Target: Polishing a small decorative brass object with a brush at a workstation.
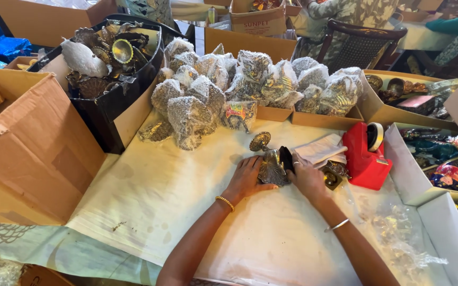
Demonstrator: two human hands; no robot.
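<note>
My left hand [247, 177] and my right hand [306, 177] press together on a small brass-coloured metal ornament [271, 168] lying on the white paper-covered table [186, 212]. The left hand cups its left side, the right hand its right side. A round brass piece on a stem [260, 141] stands just behind the ornament. A dark flap [286, 158] shows between my hands. A gold bangle is on my left wrist, a silver one on my right.
A heap of wrapped ornaments in clear plastic [223, 90] fills the back of the table. A red tape dispenser [366, 153] and a folded white cloth [320, 149] sit right of my hands. Cardboard boxes [27, 148] stand left, white boxes [425, 175] right. A person sits behind in a chair [356, 37].
</note>
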